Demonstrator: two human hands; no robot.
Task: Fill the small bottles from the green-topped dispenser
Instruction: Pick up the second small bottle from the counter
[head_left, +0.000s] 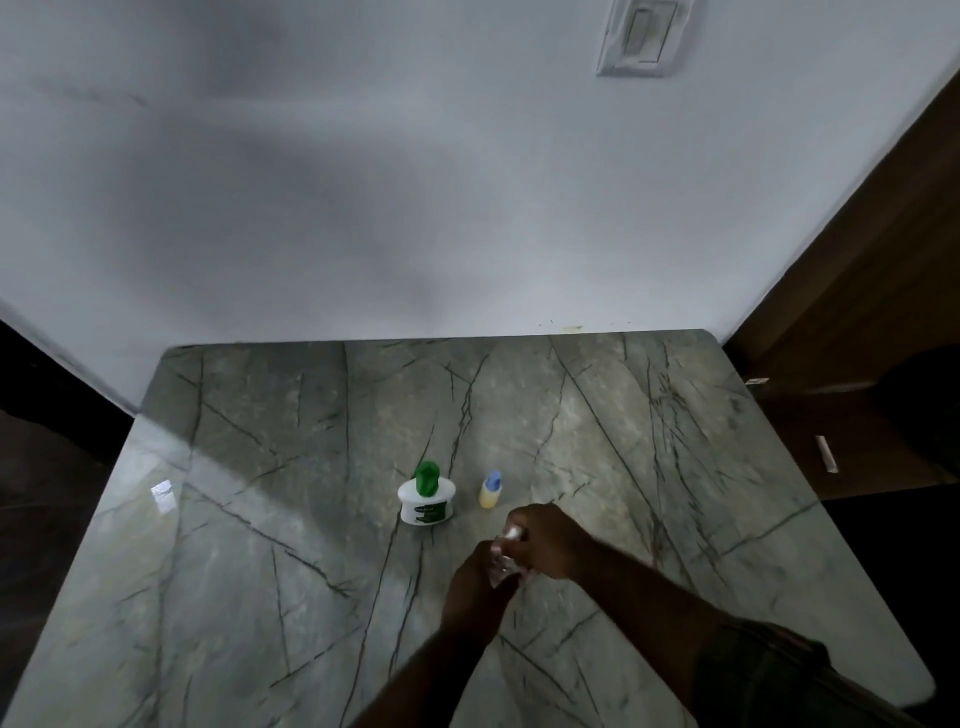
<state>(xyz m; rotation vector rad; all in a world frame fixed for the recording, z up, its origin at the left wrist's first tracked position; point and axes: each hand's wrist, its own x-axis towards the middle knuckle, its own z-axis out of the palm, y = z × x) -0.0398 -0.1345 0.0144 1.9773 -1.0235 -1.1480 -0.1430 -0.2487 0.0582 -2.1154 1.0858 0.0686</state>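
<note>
A small clear bottle (503, 564) sits between both hands above the grey veined marble desk (260, 519): the left hand (475, 587) grips its body, the right hand (550, 540) pinches its pale cap (514, 532). The green-topped dispenser (427, 496) and a blue-capped bottle (491, 490) of yellow liquid stand just beyond. The desk meets a white wall (363, 182) bearing a switch plate (639, 36). The clear bottle is blurred.

Single head view — looks forward and steeply down from above the near edge of the marble table (249, 519), wall (363, 182) beyond; hands close below the lens.
</note>
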